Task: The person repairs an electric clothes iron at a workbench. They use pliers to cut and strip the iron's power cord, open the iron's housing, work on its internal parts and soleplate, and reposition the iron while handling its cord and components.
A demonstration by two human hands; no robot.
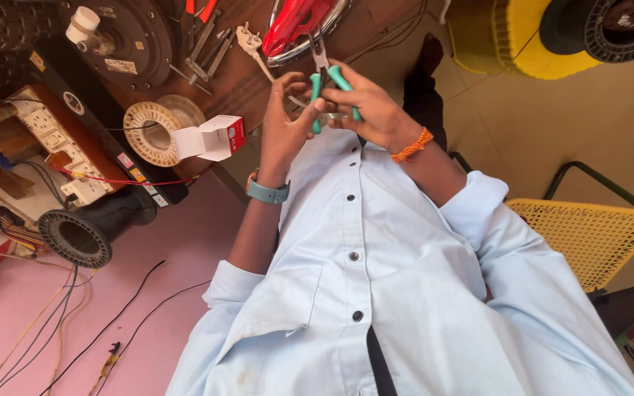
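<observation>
Step in hand: by the look of it, close work with the pliers (329, 82), held up in front of the chest between both hands, above the near edge of the wooden bench (240, 88).
Right hand (370, 111): fingers wrapped tight round the teal handles, jaws pointing far, toward the red shiny housing (296, 22).
Left hand (282, 121): fingers half curled, tips touching the left handle; whether they pinch a small part or a wire end is hidden, cannot tell.
Jaws: small, partly lost against the red housing; what they bite on cannot be made out.
Next move calls for: my judgement, a steady left hand close under the jaws and a controlled squeeze from the right, with fingertips kept out of the bite.
White plug (248, 39): on the bench just left of the pliers, its lead running toward the hands.
Other things: white-and-red carton (213, 137) and cream wire spool (152, 125) at left; black wound coil (78, 236) nearer left; yellow mesh chair (590, 233) at right.
In the way: loose hand tools (203, 44) at the far left of the bench; thin wires trail over the pink surface (185, 242) near left.
</observation>
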